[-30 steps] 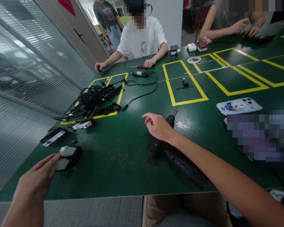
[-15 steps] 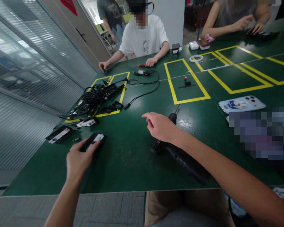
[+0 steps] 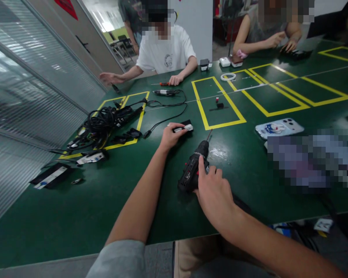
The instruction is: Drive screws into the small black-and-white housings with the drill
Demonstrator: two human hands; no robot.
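My left hand (image 3: 170,137) pinches a small flat black case with a white label (image 3: 188,124), low over the table beyond the drill. Beside it lies a black cordless drill (image 3: 190,172) on its side, its thin bit pointing away from me. My right hand (image 3: 216,193) closes around the drill's handle, with the index finger stretched along the body near the chuck. The palm and forearm hide much of the handle.
Tangled black cables (image 3: 107,121) fill a yellow-taped area at left. Another labelled black case (image 3: 53,175) lies near the left edge. A phone (image 3: 280,128) rests at right. Across the green table (image 3: 127,216), a person's hand (image 3: 176,80) touches an orange-handled screwdriver (image 3: 164,83).
My left hand has carried the black case rightward and farther away, near the drill bit. My right hand has come down onto the drill and gripped it. The person opposite has raised one hand.
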